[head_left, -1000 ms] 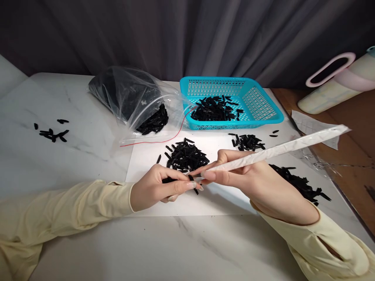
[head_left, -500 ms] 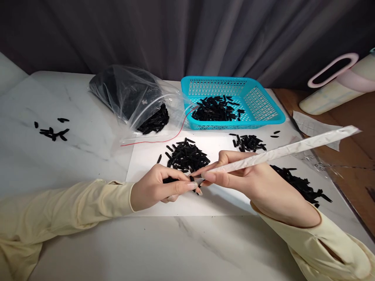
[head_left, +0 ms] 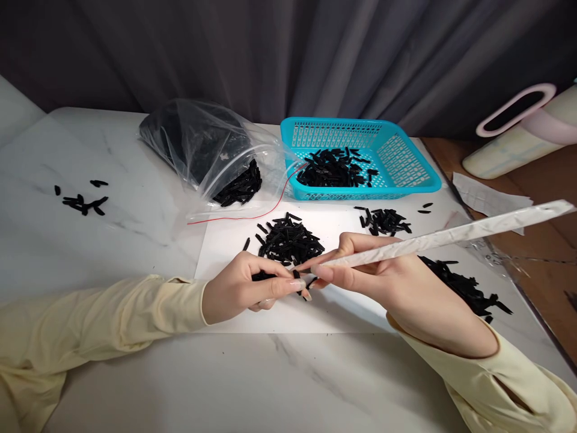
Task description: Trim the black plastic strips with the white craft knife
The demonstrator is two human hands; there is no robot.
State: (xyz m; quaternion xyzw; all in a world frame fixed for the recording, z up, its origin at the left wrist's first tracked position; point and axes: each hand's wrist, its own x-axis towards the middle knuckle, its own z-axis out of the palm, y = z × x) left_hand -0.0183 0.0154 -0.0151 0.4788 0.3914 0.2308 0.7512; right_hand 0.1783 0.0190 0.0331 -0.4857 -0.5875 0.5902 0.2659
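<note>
The right hand (head_left: 406,282) grips a long white paper-wrapped tube (head_left: 446,236) near its lower end, thumb and forefinger pinched around it like a pen, while the far end slants up and to the right, out over the table edge. The left hand (head_left: 243,291) meets it at that lower tip, fingers closed on a small black plastic piece (head_left: 297,278), with a few more dark pieces seemingly tucked in the palm. The piece sits right at the mouth of the tube, touching it, though whether it is partly inside cannot be told. To do this step well, the person would likely keep the tube steady and low at the tip, line the piece up with the tube's axis, and feed only 1 piece at a time so nothing jams or slips off the fingertips. The piece looks short, narrow, matt black and rigid, light enough to flick away if pinched carelessly. Both hands work over a white sheet (head_left: 234,240) on the marble table (head_left: 135,385). Just behind them lies a loose pile of black pieces (head_left: 288,237), with 2 more piles to the right, a blue basket (head_left: 406,156) holding others, a clear zip bag (head_left: 211,156) half full, and a small scatter far left.
</note>
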